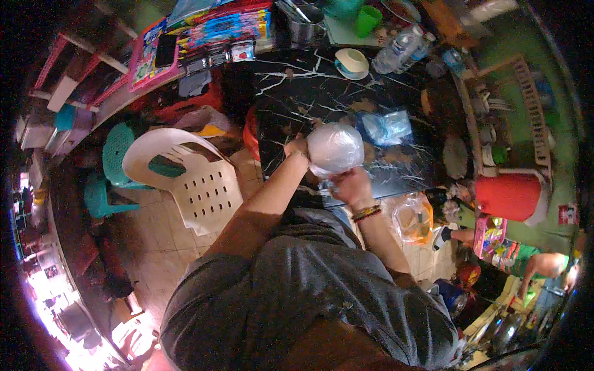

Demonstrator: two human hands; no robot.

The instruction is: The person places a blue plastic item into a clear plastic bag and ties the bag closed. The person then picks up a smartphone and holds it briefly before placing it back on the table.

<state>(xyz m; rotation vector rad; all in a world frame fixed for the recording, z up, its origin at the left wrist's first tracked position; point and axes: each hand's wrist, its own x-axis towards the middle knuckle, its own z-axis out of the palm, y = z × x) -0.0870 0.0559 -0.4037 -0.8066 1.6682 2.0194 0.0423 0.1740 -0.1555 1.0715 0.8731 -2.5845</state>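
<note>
A rounded, full-looking clear plastic bag (336,146) is held over the near part of a black marble-patterned table (297,92). My left hand (297,147) is against its left side, with most of the fingers hidden behind the bag. At the bag's lower end my right hand (351,185), blurred, is closed on the plastic, and a loose bit of clear film shows beside its fingers. What fills the bag cannot be made out. Just right of the bag, a pack of bluish clear plastic (387,127) lies flat on the table.
A lidded bowl (351,63) and clear plastic bottles (398,50) stand at the table's far side. Beyond are a metal mug (306,25) and a green cup (369,21). A plastic chair (204,185) stands left; an orange bag (413,218) and another person (515,259) are right.
</note>
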